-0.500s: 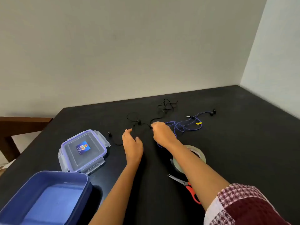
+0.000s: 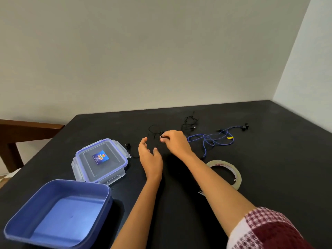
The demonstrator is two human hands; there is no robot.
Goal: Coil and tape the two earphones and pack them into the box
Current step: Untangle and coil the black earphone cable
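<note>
Pinched in your right hand (image 2: 177, 143) is the black earphone (image 2: 190, 124) cord, faint against the table (image 2: 269, 168). Left of it your left hand (image 2: 150, 157) hovers open; right lies the blue earphone (image 2: 212, 141), scissors (image 2: 201, 193) mostly hidden under your forearm.

The surface (image 2: 269, 177) is black. Beyond the fingers (image 2: 162, 140) lie black earphones (image 2: 190, 124) and blue earphones (image 2: 210, 140) with a yellow tag (image 2: 230, 138). The box (image 2: 59, 212) is blue, the sleeve (image 2: 265, 230) maroon-and-white checked.
</note>
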